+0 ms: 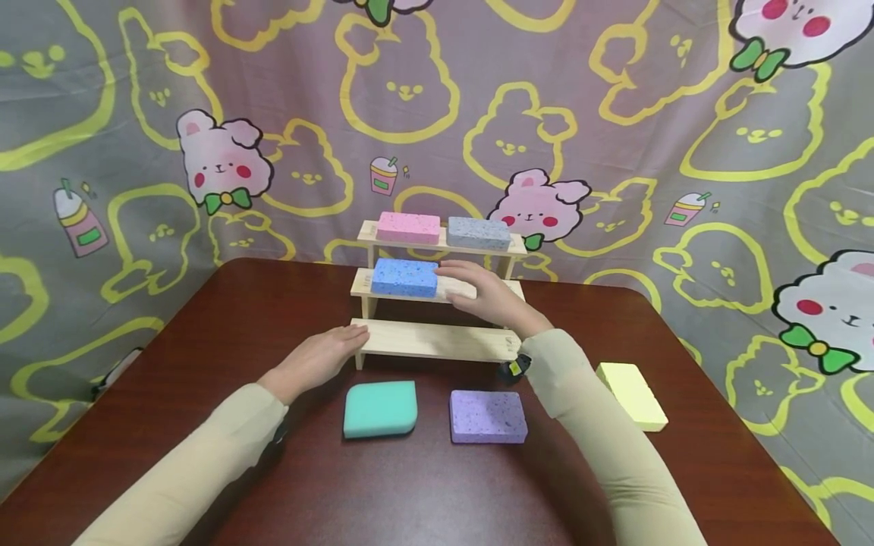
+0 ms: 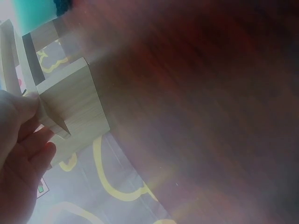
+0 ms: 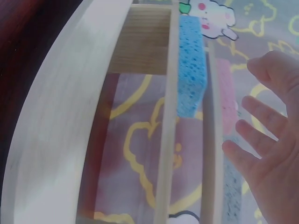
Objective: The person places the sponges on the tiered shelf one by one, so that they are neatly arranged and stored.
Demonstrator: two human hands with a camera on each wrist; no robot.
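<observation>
A three-step wooden stand [image 1: 437, 339] carries a blue speckled sponge [image 1: 405, 277] on its middle step, at the left. On the top step lie a pink sponge [image 1: 408, 227] and a grey sponge [image 1: 478, 233]. My left hand [image 1: 317, 360] grips the left end of the bottom step; the left wrist view shows thumb and fingers around the board's end [image 2: 56, 123]. Beside the blue sponge hovers my right hand [image 1: 493, 296], its fingers spread and holding nothing. The right wrist view shows that hand [image 3: 275, 126] apart from the blue sponge [image 3: 190, 67].
In front of the stand, a teal sponge [image 1: 380, 409] and a purple sponge [image 1: 488, 417] lie on the dark brown table [image 1: 382, 500]. A yellow sponge [image 1: 632, 396] lies to the right, near my right sleeve. A patterned curtain [image 1: 287, 91] hangs behind the table.
</observation>
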